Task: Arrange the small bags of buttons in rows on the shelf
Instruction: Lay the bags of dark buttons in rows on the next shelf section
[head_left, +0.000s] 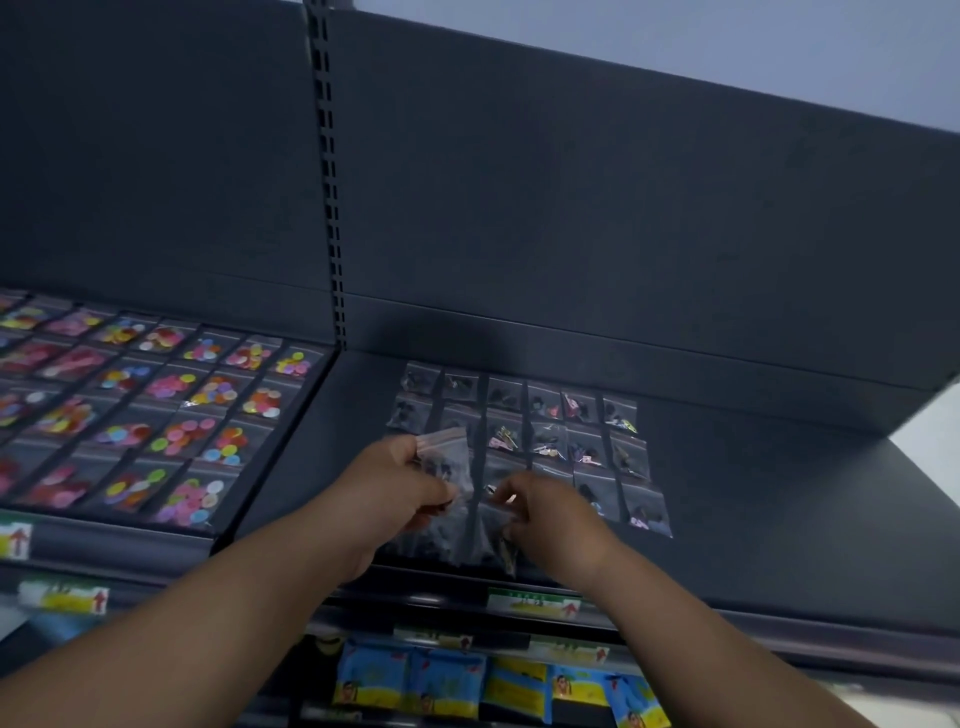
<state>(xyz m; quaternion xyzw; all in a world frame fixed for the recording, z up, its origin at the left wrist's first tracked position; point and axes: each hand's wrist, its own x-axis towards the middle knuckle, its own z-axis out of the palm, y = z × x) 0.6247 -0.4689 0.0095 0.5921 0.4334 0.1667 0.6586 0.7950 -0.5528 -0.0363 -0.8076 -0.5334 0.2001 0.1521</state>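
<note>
My left hand (400, 493) pinches a clear bag (447, 457) of dark buttons, red seal on top, right hand (550, 514) curled at its 3 o'clock, hold unclear, bag rows (545, 431) at 12, bare dark shelf (753, 493) stretching toward 3 o'clock.

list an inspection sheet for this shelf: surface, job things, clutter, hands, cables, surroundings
surface: dark shelf, bare to the right of the bags
job's things: small bags of dark buttons lying in rows; loose bags bunched at the front edge; one red-topped bag lifted
clutter: nothing seen
grippers: left hand grips the red-topped bag; right hand has curled fingers over the loose bags, pinch too blurred to tell
cables: nothing seen
surroundings: bright button bags in rows on the shelf to the left; blue and yellow packets on a shelf below; price labels on the shelf edge
</note>
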